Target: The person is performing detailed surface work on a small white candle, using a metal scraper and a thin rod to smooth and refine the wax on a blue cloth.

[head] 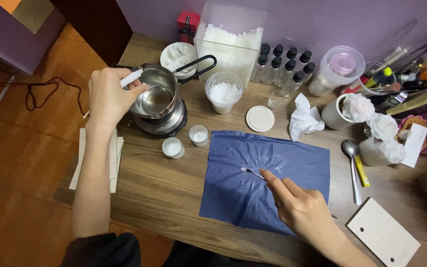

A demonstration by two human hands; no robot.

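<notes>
Left hand (107, 99): at ten o'clock, we see it closed on a white stick (130, 78) dipped into the steel pot (156, 94)
Right hand (302, 207): at five o'clock, pinching a metal tool (253, 172); tip on the blue sheet (253, 193)

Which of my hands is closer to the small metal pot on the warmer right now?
Left. Your left hand is at the metal pot's rim, holding a white stick over it. Your right hand is well away, on the blue sheet, holding a small metal tool.
</notes>
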